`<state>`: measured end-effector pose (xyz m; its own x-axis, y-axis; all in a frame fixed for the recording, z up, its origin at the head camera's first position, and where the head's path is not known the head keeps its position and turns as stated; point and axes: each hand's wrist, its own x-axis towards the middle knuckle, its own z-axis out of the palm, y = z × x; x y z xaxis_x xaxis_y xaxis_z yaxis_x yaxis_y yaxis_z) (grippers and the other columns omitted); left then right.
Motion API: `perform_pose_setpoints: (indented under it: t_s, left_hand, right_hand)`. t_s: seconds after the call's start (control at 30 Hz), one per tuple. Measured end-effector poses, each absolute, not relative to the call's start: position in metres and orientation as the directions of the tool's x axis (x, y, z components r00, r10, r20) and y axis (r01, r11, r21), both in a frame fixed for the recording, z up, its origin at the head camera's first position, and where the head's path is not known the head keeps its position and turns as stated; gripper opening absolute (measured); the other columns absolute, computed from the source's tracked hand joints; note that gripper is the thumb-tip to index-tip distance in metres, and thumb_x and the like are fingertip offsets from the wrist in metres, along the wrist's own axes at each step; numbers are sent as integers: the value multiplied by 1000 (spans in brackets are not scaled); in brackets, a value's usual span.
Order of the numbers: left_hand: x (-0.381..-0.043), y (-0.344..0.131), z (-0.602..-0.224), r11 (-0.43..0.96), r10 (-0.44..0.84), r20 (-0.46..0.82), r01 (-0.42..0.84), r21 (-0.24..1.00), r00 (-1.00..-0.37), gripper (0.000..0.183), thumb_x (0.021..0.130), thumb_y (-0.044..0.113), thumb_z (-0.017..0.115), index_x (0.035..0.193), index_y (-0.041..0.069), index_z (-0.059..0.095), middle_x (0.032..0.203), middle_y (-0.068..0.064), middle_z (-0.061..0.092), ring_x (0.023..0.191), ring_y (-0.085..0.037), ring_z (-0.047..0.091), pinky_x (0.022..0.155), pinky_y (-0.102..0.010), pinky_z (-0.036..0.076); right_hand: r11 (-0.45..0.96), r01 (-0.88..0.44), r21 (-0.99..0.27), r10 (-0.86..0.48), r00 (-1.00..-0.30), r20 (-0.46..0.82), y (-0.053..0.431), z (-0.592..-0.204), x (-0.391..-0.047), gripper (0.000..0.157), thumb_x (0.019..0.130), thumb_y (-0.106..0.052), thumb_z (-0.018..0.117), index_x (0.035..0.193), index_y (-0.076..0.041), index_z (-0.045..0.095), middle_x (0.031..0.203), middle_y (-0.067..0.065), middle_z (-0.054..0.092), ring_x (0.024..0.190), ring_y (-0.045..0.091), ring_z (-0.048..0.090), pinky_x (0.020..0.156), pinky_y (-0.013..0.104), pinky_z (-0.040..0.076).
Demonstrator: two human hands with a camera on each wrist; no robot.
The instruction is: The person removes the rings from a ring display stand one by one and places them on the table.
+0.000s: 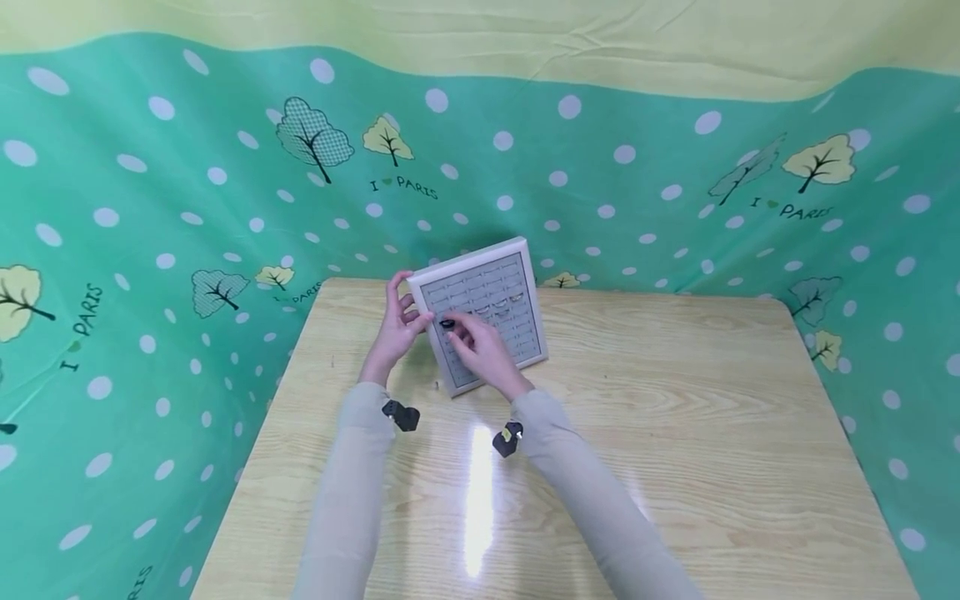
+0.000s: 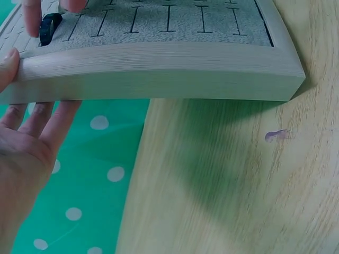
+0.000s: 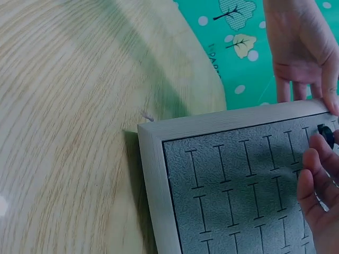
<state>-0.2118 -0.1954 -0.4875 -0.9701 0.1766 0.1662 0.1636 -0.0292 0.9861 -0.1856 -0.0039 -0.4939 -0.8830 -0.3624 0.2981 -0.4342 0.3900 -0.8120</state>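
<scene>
Head view: I see the right hand (image 1: 486, 348) pinching a black ring (image 1: 447, 324) by the left edge of a slotted tray (image 1: 536, 302); the left hand (image 1: 396, 332) grips that edge (thumb in front), tilted up near the worktop (image 1: 675, 417)'s far-left corner.

Left fingers (image 2: 61, 126) around frame (image 2: 169, 74), black ring (image 2: 48, 29) nearby

Pale wood-grain table (image 1: 712, 433) with a glare streak (image 1: 478, 500); behind and beside it, green cloth (image 1: 637, 192) with white dots (image 1: 569, 107), printed trees (image 1: 313, 137), "PARIS" lettering (image 1: 416, 189), yellow top band (image 1: 480, 37)
</scene>
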Motion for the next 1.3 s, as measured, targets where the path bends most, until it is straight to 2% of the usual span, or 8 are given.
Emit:
perform_pose_setpoints:
  t_s: [0.27,0.53,0.83,1.13,1.3]
  left_hand:
    - [-209,-193,-488,-50,153,181,175,983,-971,75,91,-13,54,145,24,18,127,-28,49,97,-28,62,76,-33,58]
    - [-207,-191,-488,-37,167,169,165,986,-971,75,92,-10,55,145,24,15,131,-29,48,102,-30,61,78,-34,57]
    - [-209,-190,-487,-20,168,171,170,985,-971,74,92,-12,53,145,21,12,134,-28,47,111,-42,55,78,-32,56]
    - [-207,-188,-487,-9,163,160,160,987,-974,77,92,-12,52,146,23,10,137,-28,45,113,-47,53,82,-37,56]
    - [-207,-189,-487,-5,160,163,164,986,-974,77,93,-11,53,147,21,9,137,-28,45,112,-46,54,80,-34,56]
  right_hand:
    - [317,-325,-891,-324,-920,220,-9,-500,-189,25,92,-8,64,117,-5,61,84,5,65,69,14,59,62,24,52]
    - [277,-277,-920,-287,-938,196,-14,-506,-187,17,95,-9,59,111,-5,58,77,3,62,65,13,56,57,24,49]
    - [259,-274,-926,-223,-950,218,-21,-508,-184,10,97,-9,54,106,-5,56,88,7,59,73,14,55,62,25,50]
    - [170,-271,-947,-191,-952,238,-23,-511,-179,7,96,-4,54,103,-3,54,91,8,56,69,16,54,58,26,51]
    - [139,-289,-947,-175,-948,264,-24,-514,-174,6,93,-3,58,99,-3,57,102,10,50,72,15,55,63,25,51]
